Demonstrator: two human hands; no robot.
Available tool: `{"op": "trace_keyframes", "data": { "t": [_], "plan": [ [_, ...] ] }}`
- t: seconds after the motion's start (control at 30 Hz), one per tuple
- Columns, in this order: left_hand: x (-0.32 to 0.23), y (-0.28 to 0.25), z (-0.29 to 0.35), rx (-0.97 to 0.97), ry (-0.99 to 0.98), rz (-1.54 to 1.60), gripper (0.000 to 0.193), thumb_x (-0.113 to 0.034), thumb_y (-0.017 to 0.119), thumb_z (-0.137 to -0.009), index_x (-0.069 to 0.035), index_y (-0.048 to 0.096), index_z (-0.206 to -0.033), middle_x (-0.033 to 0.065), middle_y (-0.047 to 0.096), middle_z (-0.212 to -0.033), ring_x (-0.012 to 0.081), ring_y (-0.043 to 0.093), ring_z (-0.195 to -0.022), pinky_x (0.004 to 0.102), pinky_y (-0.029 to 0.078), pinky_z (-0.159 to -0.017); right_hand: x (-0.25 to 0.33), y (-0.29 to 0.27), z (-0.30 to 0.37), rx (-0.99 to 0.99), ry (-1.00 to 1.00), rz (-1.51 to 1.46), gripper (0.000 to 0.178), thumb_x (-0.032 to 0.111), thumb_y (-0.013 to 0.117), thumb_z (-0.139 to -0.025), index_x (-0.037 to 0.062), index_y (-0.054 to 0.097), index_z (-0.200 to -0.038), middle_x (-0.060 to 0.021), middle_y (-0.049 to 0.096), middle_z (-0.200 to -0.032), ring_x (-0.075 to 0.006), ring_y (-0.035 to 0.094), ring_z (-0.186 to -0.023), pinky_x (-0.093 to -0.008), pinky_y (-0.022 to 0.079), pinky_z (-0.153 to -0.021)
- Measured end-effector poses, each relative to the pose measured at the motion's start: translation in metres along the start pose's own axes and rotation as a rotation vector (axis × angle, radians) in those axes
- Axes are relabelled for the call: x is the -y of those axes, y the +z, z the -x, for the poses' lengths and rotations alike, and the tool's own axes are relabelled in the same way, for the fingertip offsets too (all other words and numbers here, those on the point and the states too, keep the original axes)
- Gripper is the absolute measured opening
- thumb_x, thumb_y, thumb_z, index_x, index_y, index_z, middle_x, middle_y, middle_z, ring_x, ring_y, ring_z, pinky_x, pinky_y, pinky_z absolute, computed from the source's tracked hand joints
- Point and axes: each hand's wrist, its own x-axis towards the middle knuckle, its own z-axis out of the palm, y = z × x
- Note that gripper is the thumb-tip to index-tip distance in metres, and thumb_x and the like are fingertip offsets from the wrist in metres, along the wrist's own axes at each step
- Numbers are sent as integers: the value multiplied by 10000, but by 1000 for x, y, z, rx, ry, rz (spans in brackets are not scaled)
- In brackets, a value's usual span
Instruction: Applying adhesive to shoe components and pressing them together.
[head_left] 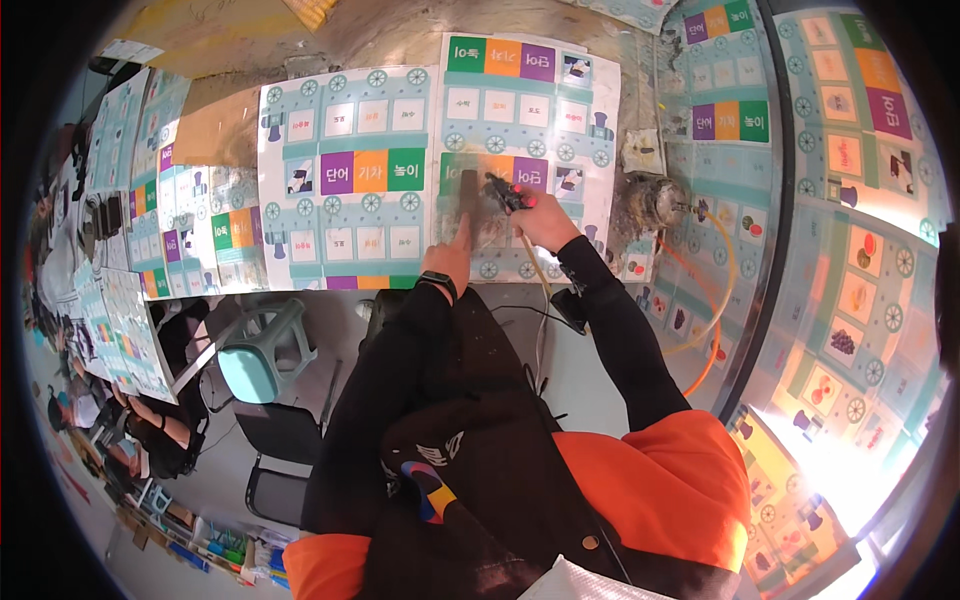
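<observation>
My left hand (pixel 450 262), with a dark watch on its wrist, is at the near end of a flat brown strip (pixel 468 190). Its index finger stretches along the strip and the other fingers look curled. The strip lies on a printed sheet (pixel 520 140) with coloured blocks and small picture squares. Just right of the strip, my right hand (pixel 543 224) is closed around a small black handheld tool (pixel 513 196) with a pinkish-red part. A thin pale hose (pixel 540 268) runs down from that hand. The sheet around the strip looks greyish and blurred.
Another printed sheet (pixel 345 170) adjoins on the left. To the right stand a grimy round metal fitting (pixel 656 203) and an orange hose (pixel 717 350). A dark rail (pixel 777 210) crosses farther right. A pale green stool (pixel 262 360) and black chair (pixel 280 440) stand left, with people beyond.
</observation>
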Motion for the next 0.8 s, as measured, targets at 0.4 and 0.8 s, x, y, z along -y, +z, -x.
{"op": "trace_keyframes", "data": {
  "t": [0.4,0.8],
  "plan": [
    [4,16,-5,-77,-6,112,705,-116,516,-929,-4,214,-1556,177,665,-1194,304,702,-715,428,550,-688,3,-1,0,1,3,34,444,128,598,-801,-17,609,-1220,-172,659,-760,-256,654,-661,-382,513,-655],
    [2,1,-2,26,-6,6,550,-82,540,-908,-1,459,-1447,113,212,-1646,276,715,-796,405,563,-723,16,7,1,-40,7,3,440,122,617,-815,-22,606,-1230,-157,661,-766,-227,636,-639,-360,500,-639]
  ]
}}
